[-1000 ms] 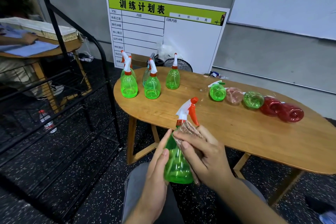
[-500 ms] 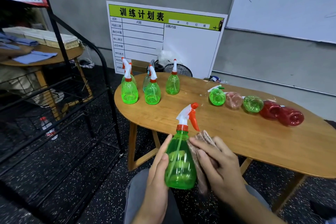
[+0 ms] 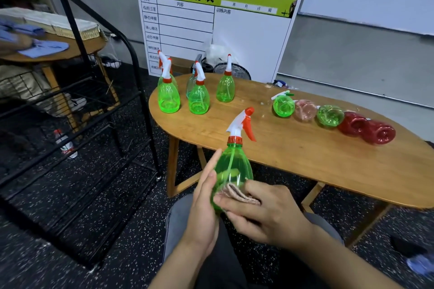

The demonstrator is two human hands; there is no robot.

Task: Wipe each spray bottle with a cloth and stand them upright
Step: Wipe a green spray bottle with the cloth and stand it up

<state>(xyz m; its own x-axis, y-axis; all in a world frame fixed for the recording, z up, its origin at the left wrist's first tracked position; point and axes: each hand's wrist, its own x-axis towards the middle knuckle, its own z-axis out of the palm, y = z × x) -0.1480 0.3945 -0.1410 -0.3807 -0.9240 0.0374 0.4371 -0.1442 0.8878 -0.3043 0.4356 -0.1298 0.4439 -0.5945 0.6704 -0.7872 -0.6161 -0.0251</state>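
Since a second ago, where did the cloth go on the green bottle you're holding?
The right hand slid the cloth down from the neck, just under the orange trigger, to the lower belly of the held green bottle. The left hand kept steadying the bottle with flat fingers. The upright bottles and the lying ones on the table stayed put.

Table (image 3: 305,159): centre to 3 o'clock.
Standing bottles (image 3: 198,98): on table, far corner at 11 o'clock, clustered.
Lying bottles (image 3: 330,116): on table, row running 1 to 2 o'clock, side by side.
Held bottle (image 3: 231,166): before table's near edge, at 6 o'clock.
Cloth (image 3: 237,195): against the held bottle's lower part.
Rack (image 3: 98,101): 9 o'clock of table.
Board (image 3: 211,26): behind table, 12 o'clock.
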